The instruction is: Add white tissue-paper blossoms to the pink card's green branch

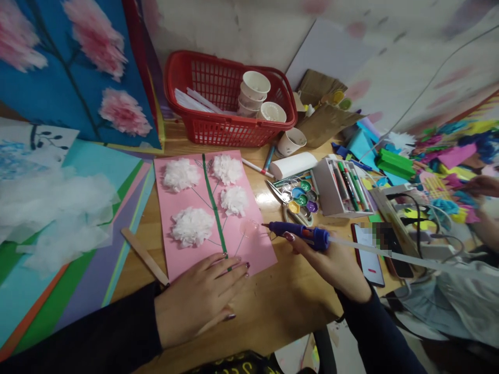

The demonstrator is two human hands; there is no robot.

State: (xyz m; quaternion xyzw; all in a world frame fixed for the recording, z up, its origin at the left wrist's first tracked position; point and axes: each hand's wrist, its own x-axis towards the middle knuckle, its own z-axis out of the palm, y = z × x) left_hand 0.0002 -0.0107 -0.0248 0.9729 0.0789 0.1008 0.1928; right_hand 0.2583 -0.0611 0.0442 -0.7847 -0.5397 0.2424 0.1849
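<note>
left hand (200,298): i have it palm down across the pink sheet's near edge, fingers laid out a little apart, clamped on nothing; the green stem (212,200) shows between them.
right hand (339,265): i see its fingers wrapped around the blue glue gun (300,235), clamped on it.
glue gun: its nozzle points left at the sheet's right side, beside a faint round mark (249,228); i cannot tell whether the tip touches. a long pale glue stick (397,258) trails from its rear.
pink sheet (253,254): flat on the table (288,306), bearing four white flowers (193,227), two either side of the stem.
wooden stick (144,255): left of the sheet.
red basket (230,132): beyond the sheet, with paper cups (255,85) inside.
palette (298,195): between sheet and pen box (331,195).
phone (368,254): just right of the right hand.
</note>
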